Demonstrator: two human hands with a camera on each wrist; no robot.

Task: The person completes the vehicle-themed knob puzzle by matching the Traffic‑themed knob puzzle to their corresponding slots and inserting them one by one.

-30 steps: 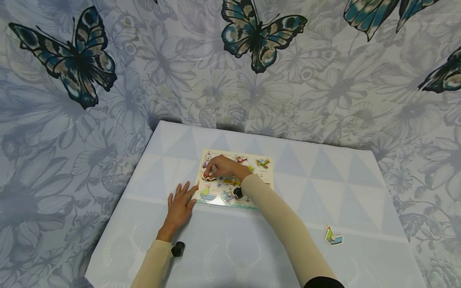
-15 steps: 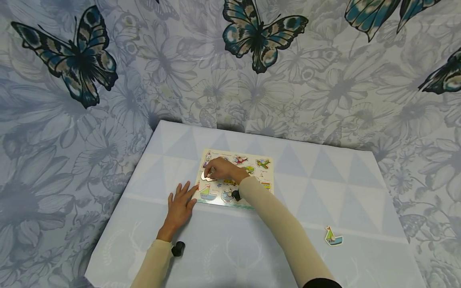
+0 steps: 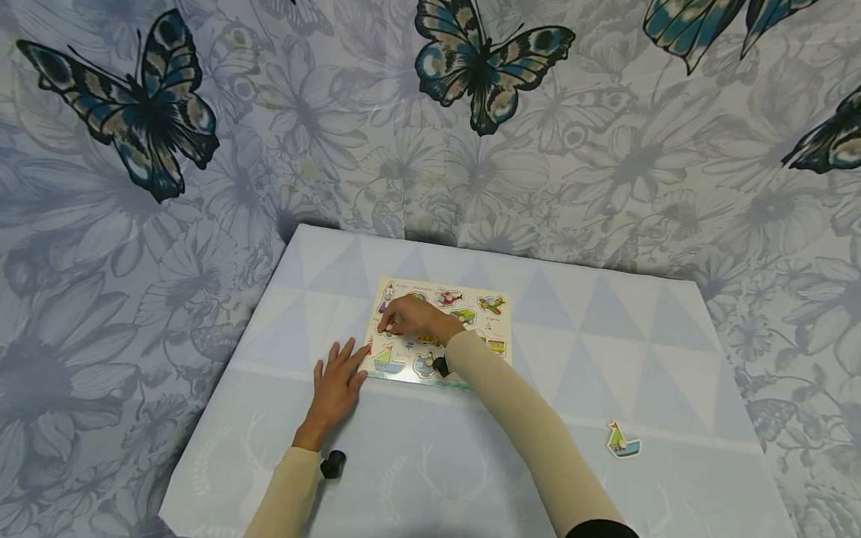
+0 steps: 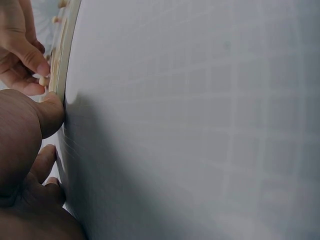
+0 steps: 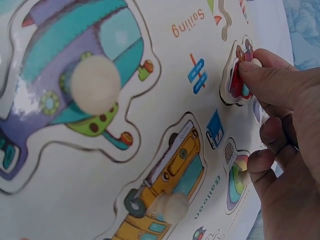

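Note:
In the head view, a wooden knob puzzle board [image 3: 494, 325] lies on the table, filled with vehicle pieces. My right hand [image 3: 413, 315] is over its left part. In the right wrist view, my thumb and forefinger pinch the knob of a red car puzzle piece [image 5: 234, 82], which sits at its matching recess with a dark gap along one side. The left wrist view shows the pinched knob [image 4: 44, 81] from the side. My left hand [image 3: 334, 388] has its fingers spread, resting flat on the table with fingertips at the board's left edge.
A loose sailboat piece [image 3: 623, 442] lies on the table at the right. On the board, a yellow bus piece [image 5: 165, 185] and a purple-teal piece [image 5: 90, 75] have raised knobs. A butterfly-patterned cloth [image 3: 377, 172] hangs behind the table [image 3: 592, 359].
The red car piece was in its place a second ago, then a pale recess showed under my right hand; now the piece is back over it. My left hand has stayed still.

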